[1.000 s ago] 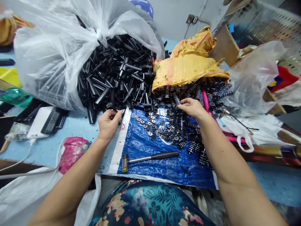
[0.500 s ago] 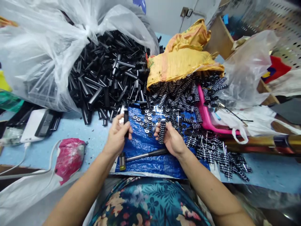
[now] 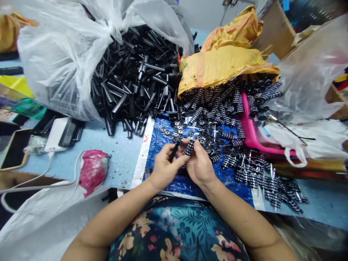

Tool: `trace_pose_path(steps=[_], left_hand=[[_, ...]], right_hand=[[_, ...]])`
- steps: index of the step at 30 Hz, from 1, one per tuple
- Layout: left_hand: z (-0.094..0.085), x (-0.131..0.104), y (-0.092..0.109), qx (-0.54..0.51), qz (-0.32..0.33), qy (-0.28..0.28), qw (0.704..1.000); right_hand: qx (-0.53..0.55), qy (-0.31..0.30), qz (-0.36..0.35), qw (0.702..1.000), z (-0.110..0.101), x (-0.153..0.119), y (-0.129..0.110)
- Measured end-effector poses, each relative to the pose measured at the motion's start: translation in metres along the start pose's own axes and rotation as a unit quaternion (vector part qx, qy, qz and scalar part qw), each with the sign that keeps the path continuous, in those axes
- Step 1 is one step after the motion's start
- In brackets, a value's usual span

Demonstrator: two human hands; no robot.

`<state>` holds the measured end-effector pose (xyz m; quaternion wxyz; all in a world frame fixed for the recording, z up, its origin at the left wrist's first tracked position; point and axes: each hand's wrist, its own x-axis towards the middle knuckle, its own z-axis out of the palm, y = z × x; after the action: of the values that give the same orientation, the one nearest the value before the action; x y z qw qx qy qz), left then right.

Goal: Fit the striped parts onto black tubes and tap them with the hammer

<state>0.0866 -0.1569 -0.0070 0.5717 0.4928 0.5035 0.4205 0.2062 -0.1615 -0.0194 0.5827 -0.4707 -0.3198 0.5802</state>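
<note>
My left hand (image 3: 167,168) is closed around a short black plastic tube (image 3: 174,151), with its thumb reaching to the patterned piece. Closed as well, my right hand (image 3: 200,166) holds a cylinder with a black-and-white checked surface (image 3: 189,146), tilted slightly. Both hands meet over the blue plastic sheet (image 3: 160,135). Beyond them lie several small black discs (image 3: 176,131) with centre holes. A hammer's head (image 3: 148,173) shows left of my left wrist; its handle is hidden behind the hands.
Loose black tubes (image 3: 122,103) spill from a clear plastic bag (image 3: 59,61) at back left. A yellow sack (image 3: 217,69) of checked cylinders stands behind, beside a pink plastic frame (image 3: 248,132). More checked cylinders (image 3: 272,185) with metal pins lie right. A pink wrapped bundle (image 3: 94,170) sits left.
My hands have come together: the left moved right with the black tube, bringing it beside the checked cylinder in my right hand. The whole view has shifted slightly.
</note>
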Motion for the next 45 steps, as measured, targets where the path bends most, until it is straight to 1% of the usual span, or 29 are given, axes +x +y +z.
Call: trace_pose_path(steps=[2, 3, 4, 5, 7, 8, 9, 10, 11, 14, 16, 18, 21, 25, 28, 29, 30, 31, 32, 33, 34, 35, 36, 37, 38, 40, 42, 43, 45], left_hand=[[0.003, -0.002, -0.002, 0.029, 0.023, -0.008, 0.999], [0.002, -0.003, -0.002, 0.031, 0.023, -0.011, 0.999], [-0.002, -0.004, -0.002, 0.026, 0.017, -0.012, 0.999], [-0.006, -0.006, -0.002, 0.015, 0.006, -0.015, 1.0], [-0.015, -0.009, -0.001, -0.011, -0.017, -0.027, 0.999], [-0.019, -0.011, 0.0, -0.019, -0.027, -0.036, 0.999], [-0.021, -0.013, 0.0, -0.026, -0.034, -0.042, 0.998], [-0.022, -0.014, -0.001, -0.035, -0.039, -0.044, 0.998], [-0.022, -0.015, -0.002, -0.043, -0.043, -0.04, 0.997], [-0.018, -0.018, -0.005, -0.058, -0.044, -0.007, 0.997], [-0.014, -0.02, -0.006, -0.064, -0.029, 0.014, 0.997], [-0.013, -0.022, -0.004, -0.09, -0.024, 0.017, 0.996], [-0.017, -0.024, 0.003, -0.143, -0.065, -0.006, 0.988], [-0.027, -0.024, 0.01, -0.164, -0.118, -0.045, 0.978], [-0.032, -0.023, 0.004, -0.203, -0.168, -0.09, 0.961], [-0.034, -0.022, 0.0, -0.211, -0.174, -0.098, 0.957], [-0.038, -0.02, -0.004, -0.203, -0.163, -0.096, 0.961], [-0.042, -0.018, -0.009, -0.172, -0.132, -0.083, 0.973], [-0.049, -0.016, -0.013, -0.114, -0.084, -0.061, 0.988], [-0.058, -0.013, -0.016, -0.031, -0.03, -0.036, 0.998], [-0.068, -0.01, -0.018, 0.064, 0.019, -0.015, 0.998], [-0.08, -0.006, -0.02, 0.161, 0.056, -0.005, 0.985], [-0.091, -0.003, -0.02, 0.248, 0.077, -0.007, 0.966], [-0.101, 0.001, -0.019, 0.319, 0.083, -0.02, 0.944], [-0.11, 0.005, -0.018, 0.37, 0.08, -0.04, 0.925], [-0.122, 0.011, -0.016, 0.414, 0.05, -0.089, 0.904], [-0.126, 0.017, -0.015, 0.405, 0.006, -0.124, 0.906], [-0.125, 0.018, -0.015, 0.391, -0.013, -0.134, 0.911], [-0.123, 0.02, -0.016, 0.364, -0.032, -0.136, 0.921]], right_hand=[[-0.064, -0.047, -0.032, 0.996, -0.003, -0.001, 0.001], [-0.108, -0.075, -0.064, 0.989, -0.007, -0.002, 0.001], [-0.161, -0.103, -0.112, 0.975, -0.013, -0.002, 0.001], [-0.22, -0.131, -0.17, 0.952, -0.02, -0.003, 0.0], [-0.331, -0.19, -0.287, 0.879, -0.033, -0.003, -0.002], [-0.372, -0.215, -0.33, 0.84, -0.038, -0.004, -0.003], [-0.4, -0.234, -0.359, 0.81, -0.041, -0.004, -0.005], [-0.416, -0.243, -0.377, 0.791, -0.042, -0.005, -0.007], [-0.423, -0.243, -0.388, 0.782, -0.043, -0.006, -0.009], [-0.435, -0.21, -0.407, 0.775, -0.038, -0.011, -0.014], [-0.438, -0.205, -0.421, 0.767, -0.033, -0.016, -0.015], [-0.438, -0.2, -0.44, 0.758, -0.03, -0.02, -0.013], [-0.453, -0.176, -0.46, 0.743, -0.028, -0.025, -0.007], [-0.497, -0.172, -0.435, 0.731, -0.027, -0.028, -0.001], [-0.503, -0.183, -0.411, 0.738, -0.027, -0.028, 0.0], [-0.502, -0.187, -0.404, 0.742, -0.028, -0.028, 0.001], [-0.503, -0.191, -0.397, 0.743, -0.03, -0.028, 0.003], [-0.513, -0.195, -0.391, 0.739, -0.034, -0.028, 0.004], [-0.531, -0.198, -0.385, 0.728, -0.038, -0.029, 0.007], [-0.556, -0.202, -0.378, 0.712, -0.043, -0.031, 0.009], [-0.583, -0.209, -0.369, 0.693, -0.049, -0.033, 0.012], [-0.608, -0.216, -0.36, 0.674, -0.054, -0.035, 0.014], [-0.626, -0.221, -0.355, 0.658, -0.059, -0.038, 0.016], [-0.634, -0.223, -0.354, 0.65, -0.063, -0.04, 0.017], [-0.632, -0.217, -0.358, 0.651, -0.065, -0.041, 0.017], [-0.608, -0.183, -0.379, 0.674, -0.065, -0.041, 0.016], [-0.574, -0.139, -0.398, 0.702, -0.061, -0.035, 0.013], [-0.568, -0.129, -0.398, 0.709, -0.058, -0.031, 0.013], [-0.588, -0.138, -0.38, 0.7, -0.053, -0.023, 0.012]])
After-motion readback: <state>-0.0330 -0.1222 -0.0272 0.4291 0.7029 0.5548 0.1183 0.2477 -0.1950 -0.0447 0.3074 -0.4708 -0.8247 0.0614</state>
